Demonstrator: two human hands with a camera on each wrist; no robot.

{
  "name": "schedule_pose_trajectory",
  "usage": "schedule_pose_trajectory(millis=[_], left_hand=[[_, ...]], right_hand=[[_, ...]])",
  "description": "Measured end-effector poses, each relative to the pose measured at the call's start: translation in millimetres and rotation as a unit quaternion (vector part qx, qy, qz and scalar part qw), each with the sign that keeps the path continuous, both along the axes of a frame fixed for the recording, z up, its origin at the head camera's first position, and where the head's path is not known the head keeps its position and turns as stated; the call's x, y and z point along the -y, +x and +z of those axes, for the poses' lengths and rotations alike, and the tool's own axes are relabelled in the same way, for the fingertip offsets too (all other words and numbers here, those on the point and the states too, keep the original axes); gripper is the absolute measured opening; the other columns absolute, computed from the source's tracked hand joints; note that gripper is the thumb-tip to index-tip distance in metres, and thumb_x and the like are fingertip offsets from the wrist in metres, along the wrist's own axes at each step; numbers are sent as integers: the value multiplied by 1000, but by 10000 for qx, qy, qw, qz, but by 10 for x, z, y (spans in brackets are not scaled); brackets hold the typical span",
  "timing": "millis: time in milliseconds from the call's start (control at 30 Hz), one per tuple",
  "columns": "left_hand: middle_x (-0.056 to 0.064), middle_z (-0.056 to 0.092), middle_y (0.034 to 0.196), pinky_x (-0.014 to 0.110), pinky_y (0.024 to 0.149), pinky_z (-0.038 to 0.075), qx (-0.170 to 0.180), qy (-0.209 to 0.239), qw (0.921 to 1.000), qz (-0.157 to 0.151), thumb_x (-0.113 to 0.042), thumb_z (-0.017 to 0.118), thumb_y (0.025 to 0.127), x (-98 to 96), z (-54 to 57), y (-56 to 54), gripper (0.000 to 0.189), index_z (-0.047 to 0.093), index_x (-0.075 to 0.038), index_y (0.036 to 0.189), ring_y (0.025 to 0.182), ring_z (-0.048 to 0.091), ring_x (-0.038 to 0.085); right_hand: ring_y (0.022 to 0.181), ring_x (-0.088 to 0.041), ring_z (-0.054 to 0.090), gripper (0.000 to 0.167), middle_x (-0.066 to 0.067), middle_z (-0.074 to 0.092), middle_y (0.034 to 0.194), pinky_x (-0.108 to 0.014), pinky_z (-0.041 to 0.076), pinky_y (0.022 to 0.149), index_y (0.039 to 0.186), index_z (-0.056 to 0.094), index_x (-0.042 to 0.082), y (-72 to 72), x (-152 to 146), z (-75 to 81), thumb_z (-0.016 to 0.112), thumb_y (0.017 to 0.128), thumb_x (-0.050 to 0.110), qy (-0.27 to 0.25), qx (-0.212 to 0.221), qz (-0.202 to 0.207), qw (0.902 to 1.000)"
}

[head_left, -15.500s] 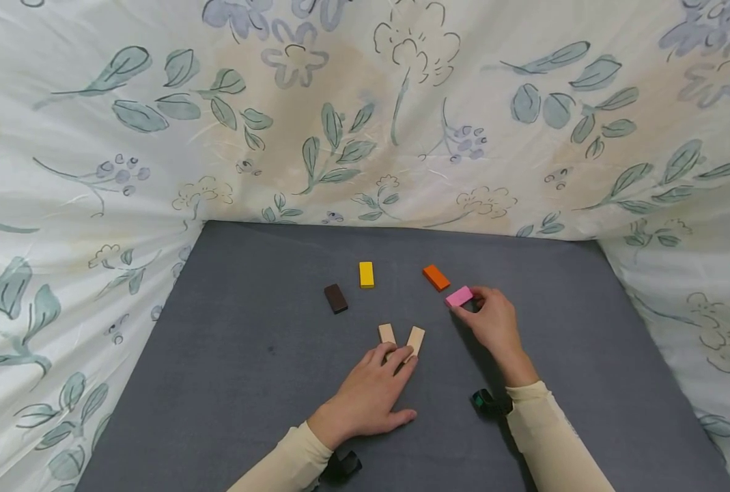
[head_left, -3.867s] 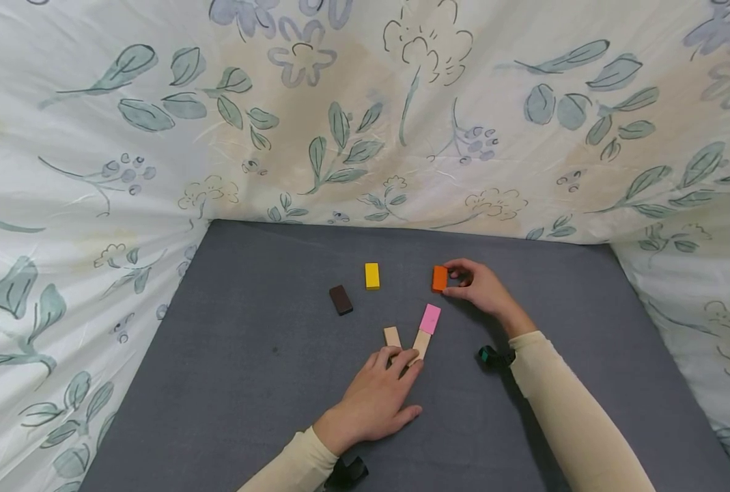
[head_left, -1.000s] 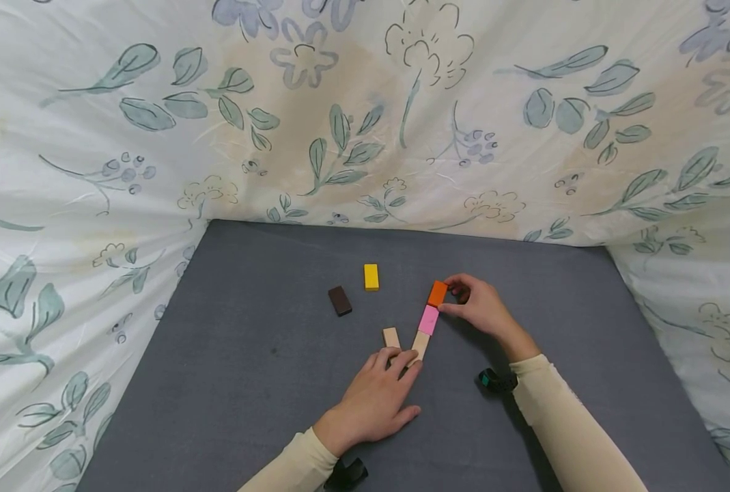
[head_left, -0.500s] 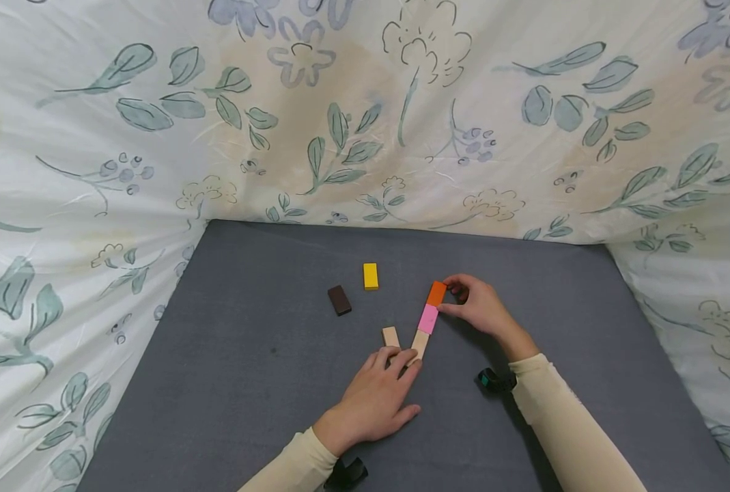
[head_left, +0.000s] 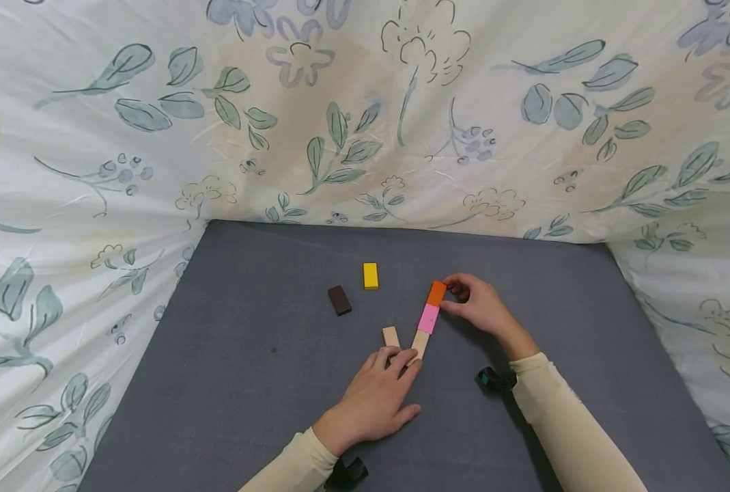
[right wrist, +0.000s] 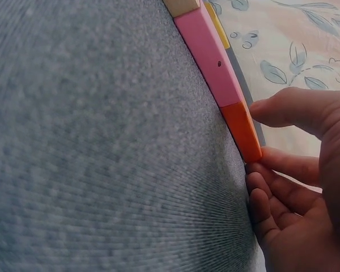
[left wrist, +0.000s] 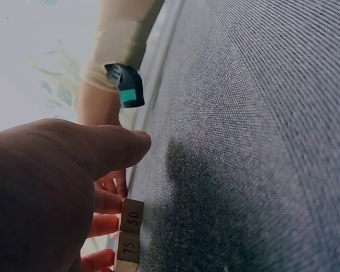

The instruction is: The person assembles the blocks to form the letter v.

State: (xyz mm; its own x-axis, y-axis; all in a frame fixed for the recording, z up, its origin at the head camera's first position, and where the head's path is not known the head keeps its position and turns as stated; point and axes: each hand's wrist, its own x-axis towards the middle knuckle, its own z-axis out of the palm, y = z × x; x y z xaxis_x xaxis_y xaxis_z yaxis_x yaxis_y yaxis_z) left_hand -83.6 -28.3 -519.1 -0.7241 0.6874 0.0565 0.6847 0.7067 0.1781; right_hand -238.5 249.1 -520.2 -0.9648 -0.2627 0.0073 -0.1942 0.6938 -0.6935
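My left hand (head_left: pixel 371 406) rests with fingers extended over the near ends of two plain wooden blocks, the left one (head_left: pixel 390 336) and the right one (head_left: pixel 421 344). In the left wrist view, block ends marked 50 (left wrist: pixel 133 216) and 75 (left wrist: pixel 128 247) show beside the fingertips. A pink block (head_left: pixel 428 319) continues the right wooden block's line, and an orange block (head_left: pixel 436 293) meets its far end. My right hand (head_left: pixel 483 305) is at the orange block's right side: the index finger touches its far end, the thumb tip lies right at its edge near the pink joint.
A yellow block (head_left: pixel 371 276) and a dark brown block (head_left: pixel 339 301) lie apart, farther back and left on the grey cloth (head_left: pixel 248 383). A floral curtain (head_left: pixel 340 123) bounds the back and sides. Black wrist devices (head_left: pixel 494 380) sit under both wrists.
Since the earlier frames, the right hand has added the pink block, then the orange one, to the right wooden block's line. In the last half second its thumb has shifted slightly right. Left hand stays.
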Motion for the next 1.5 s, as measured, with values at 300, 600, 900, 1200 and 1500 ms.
schedule_pose_trajectory(millis=[300, 600, 900, 1200, 1500], left_hand=[[5, 43, 163, 46, 119, 38, -28, -39, 10000, 33, -56, 70, 103, -2, 5, 1, 70, 56, -16, 158, 141, 42, 27], [4, 49, 156, 45, 117, 41, -366, -184, 9991, -70, -58, 71, 101, -25, 63, -23, 64, 61, -18, 150, 135, 46, 25], [0, 56, 141, 43, 104, 47, -244, 20, 9996, -133, -62, 66, 104, -65, 116, -182, 53, 67, -19, 136, 120, 49, 25], [1, 58, 139, 43, 109, 43, 856, 793, 9931, -105, -54, 59, 110, -6, 185, -321, 49, 66, -19, 144, 122, 47, 23], [4, 55, 143, 42, 112, 45, 2105, 1947, 9578, 194, -48, 59, 112, 152, 311, -440, 51, 61, -16, 152, 129, 51, 20]], right_hand=[[106, -34, 64, 48, -17, 70, 123, -53, 52, 93, 140, 68, 3, 0, -10, 12, 82, 96, 17, -110, -28, 48, 9999], [109, -34, 64, 48, -17, 70, 125, -54, 52, 96, 141, 67, 3, -8, -46, -18, 82, 97, 14, -208, -54, 107, 9997], [115, -37, 64, 52, -21, 67, 133, -57, 52, 102, 144, 63, -1, 12, -87, -12, 82, 97, 12, -517, -53, 158, 9985], [120, -37, 63, 52, -21, 65, 137, -60, 54, 99, 148, 61, 1, 277, -113, 77, 78, 98, 3, -722, -874, 153, 9934], [117, -35, 61, 50, -20, 61, 138, -62, 55, 97, 147, 62, 3, 523, -43, 290, 76, 98, 0, -671, -1381, 147, 9880]])
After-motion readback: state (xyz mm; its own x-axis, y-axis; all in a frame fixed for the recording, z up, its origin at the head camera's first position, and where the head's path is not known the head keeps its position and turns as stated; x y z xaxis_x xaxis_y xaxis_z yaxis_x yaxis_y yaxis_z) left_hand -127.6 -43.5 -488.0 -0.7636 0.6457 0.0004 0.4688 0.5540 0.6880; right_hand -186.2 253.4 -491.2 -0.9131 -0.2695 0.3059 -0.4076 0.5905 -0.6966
